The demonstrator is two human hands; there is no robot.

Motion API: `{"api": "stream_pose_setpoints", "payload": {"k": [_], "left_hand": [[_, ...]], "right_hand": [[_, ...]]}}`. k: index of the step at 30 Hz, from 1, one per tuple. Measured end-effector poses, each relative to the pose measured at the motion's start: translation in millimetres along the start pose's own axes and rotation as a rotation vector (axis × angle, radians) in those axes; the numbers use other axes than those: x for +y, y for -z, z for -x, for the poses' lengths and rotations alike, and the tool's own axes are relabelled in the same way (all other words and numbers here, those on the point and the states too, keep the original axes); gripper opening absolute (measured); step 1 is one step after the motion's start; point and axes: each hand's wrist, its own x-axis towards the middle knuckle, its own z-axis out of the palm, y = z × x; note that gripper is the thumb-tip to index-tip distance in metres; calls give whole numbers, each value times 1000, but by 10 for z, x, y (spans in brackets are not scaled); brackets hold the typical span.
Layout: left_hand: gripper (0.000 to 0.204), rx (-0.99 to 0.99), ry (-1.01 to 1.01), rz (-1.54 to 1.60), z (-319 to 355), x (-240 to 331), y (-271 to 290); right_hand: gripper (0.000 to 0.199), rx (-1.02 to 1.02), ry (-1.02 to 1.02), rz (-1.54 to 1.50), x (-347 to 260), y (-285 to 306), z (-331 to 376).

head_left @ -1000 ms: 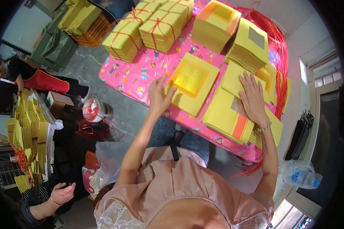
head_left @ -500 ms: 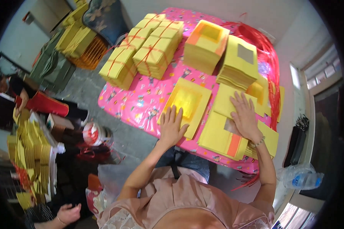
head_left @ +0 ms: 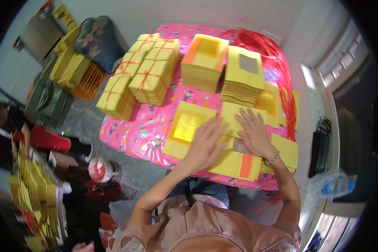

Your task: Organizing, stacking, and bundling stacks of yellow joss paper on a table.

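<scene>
My right hand [head_left: 255, 134] lies flat, fingers spread, on a yellow paper sheet [head_left: 230, 114] near the table's front. My left hand [head_left: 206, 144], a little blurred, has its fingers stretched out over the gap between that sheet and a yellow sheet with a shiny gold square [head_left: 185, 127]; whether it touches paper I cannot tell. Below my hands is a yellow paper stack with an orange strip [head_left: 229, 163], partly covered. By my right wrist are more yellow sheets [head_left: 284, 153]. Behind stand a tall gold-topped stack [head_left: 201, 75] and a silver-topped stack [head_left: 239, 88].
Yellow bundles tied with red string [head_left: 155, 75] stand at the table's back left, on a pink patterned cloth [head_left: 151, 138]. Red strings [head_left: 283, 71] hang along the right side. A person [head_left: 19, 126] is beside yellow paper piles [head_left: 38, 185] at left. A white bucket [head_left: 103, 169] stands on the floor.
My left hand has moved right, off the gold-square sheet and toward my right hand. My right hand stays flat on the yellow sheet. The whole view has shifted a little.
</scene>
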Motion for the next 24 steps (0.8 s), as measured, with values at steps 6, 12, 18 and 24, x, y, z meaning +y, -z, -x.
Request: {"api": "stream_pose_setpoints", "payload": {"k": [6,12,18,24], "left_hand": [[47,16,115,110,-408,-46,210],[32,39,-7,103,-797,-338,283],[61,-320,-46,389,-469,-298,-388],[75,2,-432,522,-278,-455,-778]], "right_hand": [[54,-6,-86,-6,69,31,61],[55,-75,-110,22,-14,66,36],[55,-110,-63,-37,19,21,-56],[65,31,54,28,472,-142,192]]}}
